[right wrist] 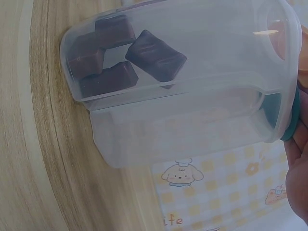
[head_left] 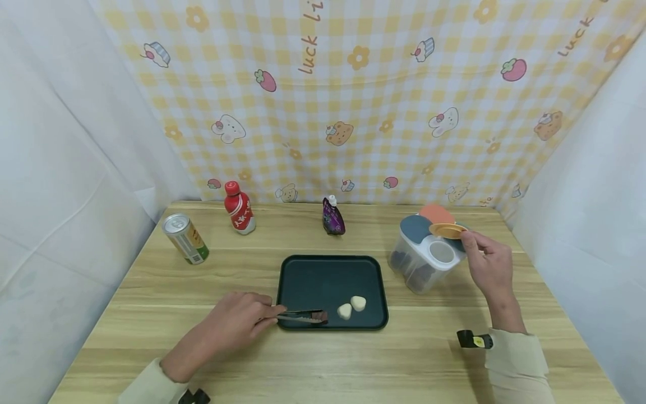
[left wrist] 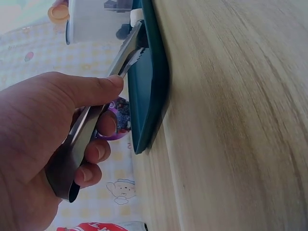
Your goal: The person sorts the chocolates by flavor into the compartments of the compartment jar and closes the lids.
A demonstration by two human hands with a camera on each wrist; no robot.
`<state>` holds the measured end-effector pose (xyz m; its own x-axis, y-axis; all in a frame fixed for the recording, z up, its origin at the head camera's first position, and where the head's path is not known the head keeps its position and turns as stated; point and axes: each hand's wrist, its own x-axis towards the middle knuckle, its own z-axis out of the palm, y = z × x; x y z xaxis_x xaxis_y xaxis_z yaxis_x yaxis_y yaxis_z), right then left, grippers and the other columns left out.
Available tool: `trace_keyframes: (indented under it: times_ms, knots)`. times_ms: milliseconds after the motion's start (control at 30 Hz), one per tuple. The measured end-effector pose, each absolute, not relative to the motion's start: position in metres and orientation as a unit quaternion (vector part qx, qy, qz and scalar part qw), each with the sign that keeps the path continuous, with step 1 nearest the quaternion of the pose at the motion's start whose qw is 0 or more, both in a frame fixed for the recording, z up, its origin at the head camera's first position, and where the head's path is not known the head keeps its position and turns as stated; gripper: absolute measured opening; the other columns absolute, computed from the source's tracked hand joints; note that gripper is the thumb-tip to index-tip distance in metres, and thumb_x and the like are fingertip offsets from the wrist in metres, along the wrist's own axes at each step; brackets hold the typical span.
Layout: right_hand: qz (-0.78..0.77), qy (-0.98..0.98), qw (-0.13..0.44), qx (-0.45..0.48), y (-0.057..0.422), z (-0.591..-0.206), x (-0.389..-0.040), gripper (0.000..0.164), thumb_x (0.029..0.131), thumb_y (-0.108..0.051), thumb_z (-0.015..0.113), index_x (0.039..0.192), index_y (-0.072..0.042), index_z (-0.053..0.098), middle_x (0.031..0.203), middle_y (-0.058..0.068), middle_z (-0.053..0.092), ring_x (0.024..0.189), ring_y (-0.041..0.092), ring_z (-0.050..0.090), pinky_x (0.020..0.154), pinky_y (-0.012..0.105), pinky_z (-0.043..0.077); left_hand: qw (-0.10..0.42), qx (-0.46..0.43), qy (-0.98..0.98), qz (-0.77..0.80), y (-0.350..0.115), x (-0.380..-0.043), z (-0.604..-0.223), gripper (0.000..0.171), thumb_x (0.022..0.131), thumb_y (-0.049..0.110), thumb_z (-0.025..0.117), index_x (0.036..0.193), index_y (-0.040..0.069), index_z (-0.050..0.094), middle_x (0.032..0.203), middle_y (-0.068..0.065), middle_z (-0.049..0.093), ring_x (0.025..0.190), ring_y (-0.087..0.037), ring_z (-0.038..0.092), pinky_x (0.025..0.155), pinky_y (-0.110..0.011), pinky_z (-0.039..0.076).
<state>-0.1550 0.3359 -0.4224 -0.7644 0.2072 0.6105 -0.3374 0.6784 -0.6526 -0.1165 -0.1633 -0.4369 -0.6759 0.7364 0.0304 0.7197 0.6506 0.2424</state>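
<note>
My left hand [head_left: 237,317] grips metal tongs [left wrist: 91,120], whose tips close around a dark brown chocolate piece [head_left: 320,317] at the front of the dark green tray [head_left: 323,260]. Just right of it on the tray lie two whitish, rounded pieces [head_left: 358,303]. My right hand [head_left: 490,264] pinches a round orange lid [head_left: 448,230] above a clear multi-compartment container [head_left: 425,278]. One round opening [head_left: 442,252] in its white top is uncovered. Several dark chocolate pieces [right wrist: 156,55] show through the wall in the right wrist view.
Along the back stand a red bottle [head_left: 239,207] and a purple pouch [head_left: 333,217] with a white cap. A can [head_left: 185,238] stands at the left. Behind the wooden table [head_left: 323,365] hangs a yellow checked curtain [head_left: 323,101].
</note>
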Motion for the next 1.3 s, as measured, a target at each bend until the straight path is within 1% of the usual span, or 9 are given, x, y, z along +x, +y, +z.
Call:
trace_keyframes:
  times_ms: [333,567,600,700,800,933,1067,1267,1300]
  knots:
    - [0.404,-0.848,0.342,0.032,0.336,-0.423,-0.154,0.021,0.102,-0.013,0.067,0.104,0.004,0.08,0.104,0.02,0.074,0.087,-0.018,0.059,0.078,0.008,0.044,0.012,0.412,0.904,0.114,-0.163,-0.116,-0.437,0.018,0.094,0.02,0.078,0.111,0.019,0.083,0.069,0.016,0.051,0.053,0.002,0.034,0.044,-0.02,0.028]
    - [0.415,-0.843,0.341,0.041,0.335,-0.424,-0.154,0.021,0.101,-0.011,0.067,0.105,0.007,0.078,0.104,0.013,0.075,0.088,-0.016,0.061,0.078,0.009,0.045,-0.007,0.41,0.904,0.119,-0.16,-0.118,-0.438,0.016,0.095,0.02,0.076,0.109,0.018,0.084,0.062,0.015,0.04,0.05,0.001,0.03,0.044,-0.02,0.025]
    - [0.416,-0.842,0.34,0.042,0.335,-0.424,-0.155,0.021,0.101,-0.01,0.067,0.105,0.008,0.078,0.104,0.014,0.074,0.088,-0.016,0.061,0.078,0.009,0.045,-0.009,0.409,0.905,0.12,-0.16,-0.118,-0.437,0.017,0.095,0.02,0.076,0.111,0.018,0.083,0.062,0.014,0.041,0.05,0.0,0.031,0.044,-0.02,0.025]
    - [0.418,-0.841,0.34,0.044,0.336,-0.424,-0.155,0.021,0.102,-0.01,0.066,0.105,0.008,0.078,0.105,0.015,0.074,0.088,-0.016,0.061,0.078,0.009,0.045,-0.013,0.407,0.905,0.122,-0.158,-0.12,-0.435,0.023,0.094,0.019,0.077,0.117,0.017,0.081,0.07,0.009,0.058,0.054,-0.001,0.041,0.045,-0.02,0.031]
    - [0.418,-0.842,0.339,0.044,0.336,-0.424,-0.155,0.022,0.102,-0.011,0.066,0.104,0.009,0.077,0.105,0.008,0.074,0.088,-0.017,0.061,0.078,0.009,0.045,-0.016,0.398,0.907,0.135,-0.152,-0.121,-0.432,0.029,0.094,0.019,0.078,0.123,0.016,0.079,0.081,0.004,0.065,0.056,-0.001,0.043,0.046,-0.02,0.034]
    - [0.416,-0.843,0.338,0.04,0.336,-0.424,-0.155,0.023,0.102,-0.012,0.066,0.105,0.009,0.077,0.103,-0.001,0.073,0.088,-0.017,0.06,0.078,0.009,0.045,-0.036,0.377,0.911,0.163,-0.137,-0.123,-0.426,0.031,0.094,0.021,0.077,0.125,0.017,0.078,0.074,0.01,0.053,0.054,0.0,0.031,0.045,-0.02,0.029]
    - [0.414,-0.844,0.338,0.039,0.337,-0.424,-0.155,0.023,0.102,-0.012,0.066,0.105,0.008,0.077,0.103,0.002,0.074,0.088,-0.017,0.06,0.078,0.009,0.045,-0.071,0.372,0.906,0.188,-0.116,-0.127,-0.42,0.033,0.094,0.022,0.077,0.127,0.017,0.077,0.071,0.012,0.043,0.055,-0.002,0.027,0.047,-0.02,0.025]
    - [0.421,-0.842,0.333,0.049,0.338,-0.422,-0.154,0.025,0.102,-0.012,0.066,0.106,0.01,0.076,0.101,-0.02,0.07,0.089,-0.016,0.061,0.078,0.009,0.045,-0.119,0.4,0.88,0.226,-0.08,-0.135,-0.41,0.032,0.096,0.023,0.076,0.127,0.017,0.076,0.075,0.009,0.054,0.058,-0.004,0.034,0.05,-0.019,0.028]
    - [0.421,-0.843,0.332,0.049,0.338,-0.422,-0.154,0.025,0.103,-0.012,0.066,0.106,0.01,0.076,0.101,-0.019,0.069,0.089,-0.017,0.061,0.078,0.009,0.045,-0.125,0.405,0.876,0.232,-0.075,-0.137,-0.408,0.031,0.096,0.023,0.075,0.127,0.017,0.076,0.077,0.008,0.057,0.058,-0.004,0.035,0.051,-0.019,0.03]
